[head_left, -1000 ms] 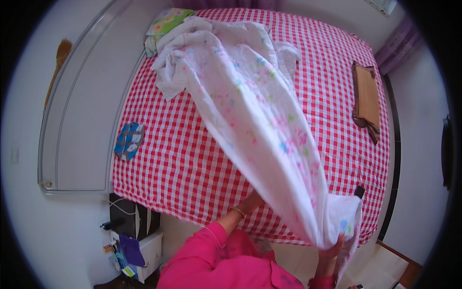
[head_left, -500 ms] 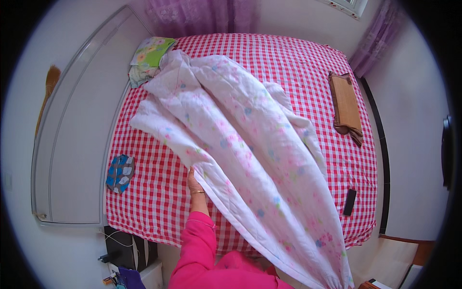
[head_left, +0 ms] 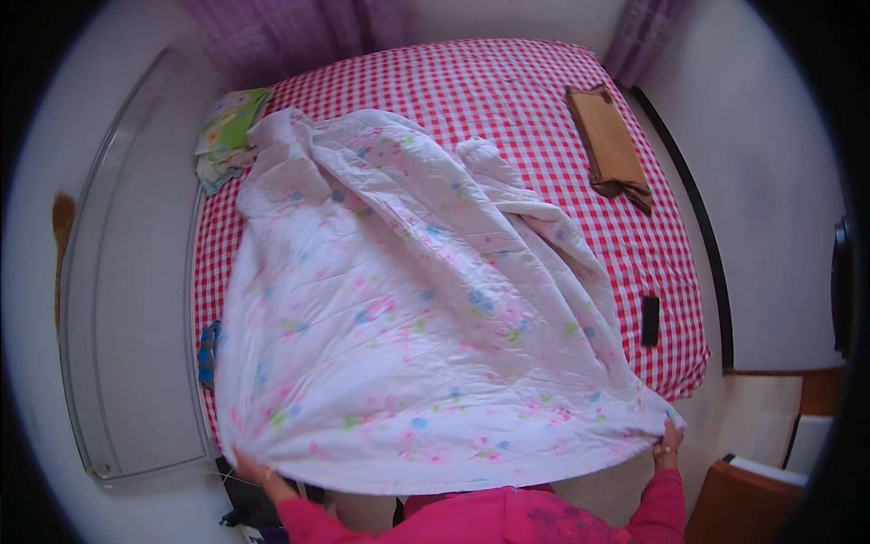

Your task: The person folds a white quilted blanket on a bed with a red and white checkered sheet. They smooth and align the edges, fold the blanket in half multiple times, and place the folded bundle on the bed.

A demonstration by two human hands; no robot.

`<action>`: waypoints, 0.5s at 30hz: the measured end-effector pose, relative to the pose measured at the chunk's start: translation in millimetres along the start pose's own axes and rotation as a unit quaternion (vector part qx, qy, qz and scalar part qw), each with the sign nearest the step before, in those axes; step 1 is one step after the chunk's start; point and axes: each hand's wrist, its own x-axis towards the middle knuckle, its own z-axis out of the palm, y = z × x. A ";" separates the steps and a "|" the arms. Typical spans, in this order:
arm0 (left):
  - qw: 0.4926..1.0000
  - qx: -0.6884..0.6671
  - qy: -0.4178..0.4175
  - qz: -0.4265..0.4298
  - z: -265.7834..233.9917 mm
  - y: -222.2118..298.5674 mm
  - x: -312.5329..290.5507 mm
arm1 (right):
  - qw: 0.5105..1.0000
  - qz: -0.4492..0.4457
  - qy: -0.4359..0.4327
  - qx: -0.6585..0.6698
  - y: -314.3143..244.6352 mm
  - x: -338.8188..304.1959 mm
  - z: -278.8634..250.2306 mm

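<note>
A white quilt [head_left: 390,308] with pink, blue and green flowers lies across the bed, its near edge pulled taut between my hands. My left hand [head_left: 251,468] grips the near left corner, with the fingertips partly hidden by the cloth. At the near right corner, my right hand [head_left: 669,441] is closed on the quilt's edge. The far part of the quilt is still bunched in long folds. Under it shows a red and white checked bed sheet [head_left: 471,82].
A green floral pillow [head_left: 231,122] lies at the far left. On the right are a folded brown mat [head_left: 609,136] and a black oblong object [head_left: 651,321]. The quilt partly covers a blue patterned cloth [head_left: 207,354]. A grey headboard [head_left: 136,299] borders the left; a brown wooden piece [head_left: 748,503] stands lower right.
My left hand has moved left and toward me, spreading the quilt's near side over the checked sheet and part of the blue cloth. My right hand has come into view holding the right corner.
</note>
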 end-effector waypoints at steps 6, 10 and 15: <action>0.923 0.283 0.242 -0.097 -214.7 -26.9 10.3 | 0.993 0.057 0.103 -0.027 51.2 1.3 31.2; 0.923 0.321 0.203 -0.065 -209.3 -10.4 15.4 | 0.988 0.070 0.137 -0.009 46.1 1.3 60.0; 0.985 0.144 0.077 0.055 -75.8 -4.6 52.7 | 0.996 -0.094 -0.010 0.002 2.5 -15.5 154.2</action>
